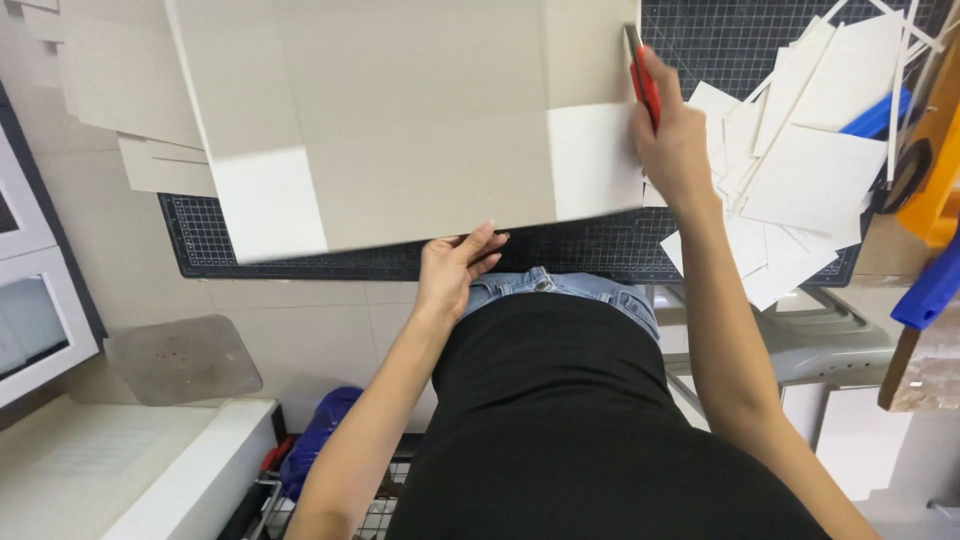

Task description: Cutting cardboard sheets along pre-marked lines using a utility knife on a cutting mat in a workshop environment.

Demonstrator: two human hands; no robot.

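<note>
— What is nearest the person?

— The left hand [455, 270], at the near edge of the black gridded cutting mat [200, 240] that covers the worktop. Its grip is loose, fingers spread and only partly curled; the fingertips reach up against the near edge of the large pale grey cardboard sheet [400, 120]. Whether they pinch the sheet or only prop it from below I cannot tell.

— And the sheet itself?

— It lies across the middle of the mat, near edge lifted a little, with fold lines marking panels and two whiter squares at its near corners. Its left side reaches past the mat's left edge.

— The other hand?

— Farther off, the right hand [675, 140] is clenched round a red-handled utility knife [640, 75], fingers closed tight on the handle. The blade end points away from the person and runs along the sheet's right edge, touching it.

— What lies beyond?

— Toward the right edge of the worktop, a loose heap of white cardboard offcuts [800, 170], just beside the knife hand. At the far right corner, blue and orange tools, partly cut off from view.
</note>
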